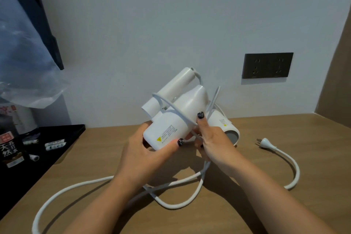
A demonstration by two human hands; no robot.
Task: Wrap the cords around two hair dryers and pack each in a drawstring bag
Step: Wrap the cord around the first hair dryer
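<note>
My left hand [144, 150] grips a white hair dryer [174, 116] by its barrel, raised above the wooden table [266, 205]. One loop of its white cord [171, 104] lies across the body. My right hand [212, 138] pinches that cord against the dryer's side. The loose cord [79, 186] trails in curves over the table toward me. A second white hair dryer [226, 129] lies on the table behind my right hand, partly hidden. A white plug [266, 143] with its cord rests at the right. No drawstring bag is in view.
A black tray [62, 138] with small white tubes and a dark bottle [10, 150] stands at the left. Clear plastic [22, 62] hangs above it. A dark wall socket [267, 65] sits on the white wall behind; a brown side panel [336, 81] borders the right.
</note>
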